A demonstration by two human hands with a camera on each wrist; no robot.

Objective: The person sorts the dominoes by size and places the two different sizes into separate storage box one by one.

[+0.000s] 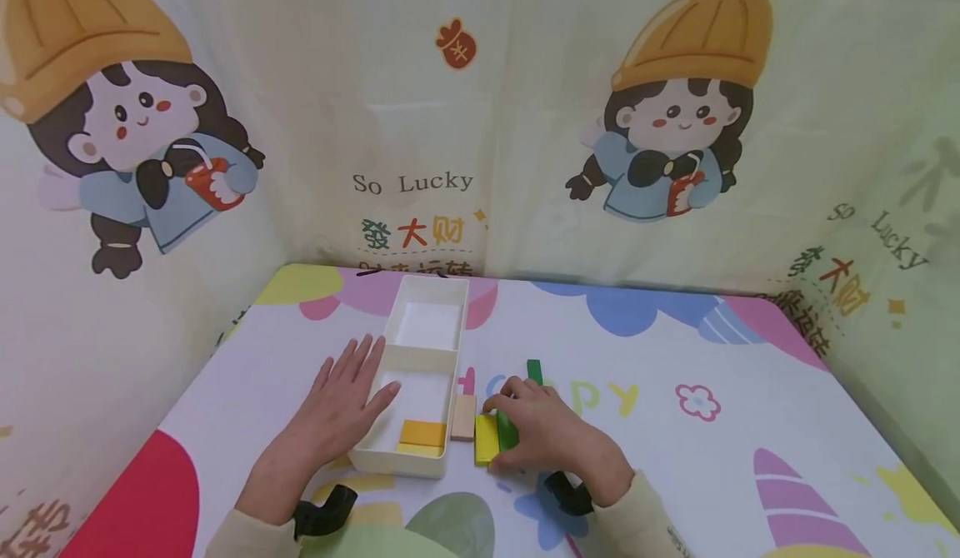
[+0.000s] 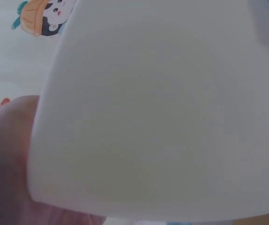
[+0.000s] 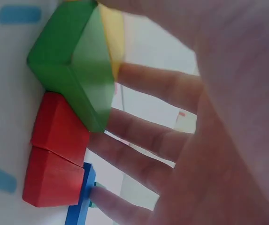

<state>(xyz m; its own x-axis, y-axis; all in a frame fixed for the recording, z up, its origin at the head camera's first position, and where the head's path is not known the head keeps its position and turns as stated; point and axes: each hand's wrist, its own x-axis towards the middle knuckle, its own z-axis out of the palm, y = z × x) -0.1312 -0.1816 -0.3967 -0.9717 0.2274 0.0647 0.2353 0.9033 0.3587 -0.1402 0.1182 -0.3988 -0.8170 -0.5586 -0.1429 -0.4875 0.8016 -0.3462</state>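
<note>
The right hand (image 1: 547, 425) pinches a yellow block (image 1: 486, 441), index finger at its far end and thumb at its near end. A green block (image 3: 73, 65) lies alongside it, on the palm side of those fingers. Two red blocks (image 3: 54, 150) sit next to the green one, just beside the tips of the middle and ring fingers, and a blue block (image 3: 81, 197) is near the little finger's tip. Ahead of the knuckles, a dark green block (image 1: 534, 371) lies on the table (image 1: 645, 458). To the left of the index fingertip, a wooden block (image 1: 463, 418) stands between the yellow one and the white box (image 1: 401, 464).

The left hand (image 1: 337, 416) grasps nothing: its fingers are straight and lie along the box's left wall, thumb spread over the near compartment. An orange block (image 1: 423, 433) and a pale yellow block (image 1: 418, 450) lie inside, nearer the person than that thumb. In the left wrist view a pale surface fills most of the picture, probably the box's wall, close up.
</note>
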